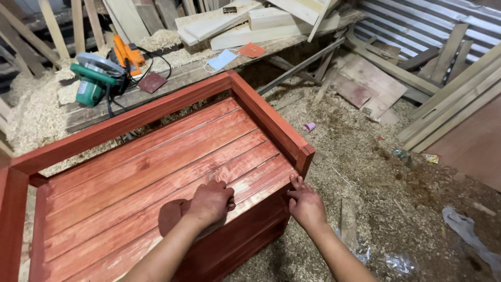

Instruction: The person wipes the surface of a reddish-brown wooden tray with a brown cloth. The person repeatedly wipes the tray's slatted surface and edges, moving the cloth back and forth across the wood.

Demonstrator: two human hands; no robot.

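**Hands on a red-stained wooden crate**

While the left hand (211, 201) presses flat on a sheet of sandpaper (171, 215) atop the red slatted crate (156, 156), fingers spread, the right hand (305, 204) rests open against the crate's corner edge at 3 o'clock. At 11 o'clock, a green circular saw (94, 78) sits on the worktop (172, 78); at 12, a pale blue face mask (221, 59) and an orange square sheet (252, 50).

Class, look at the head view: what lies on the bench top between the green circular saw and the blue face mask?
Between the green circular saw and the blue face mask lie an orange power tool, black cables and a dark red sandpaper sheet.
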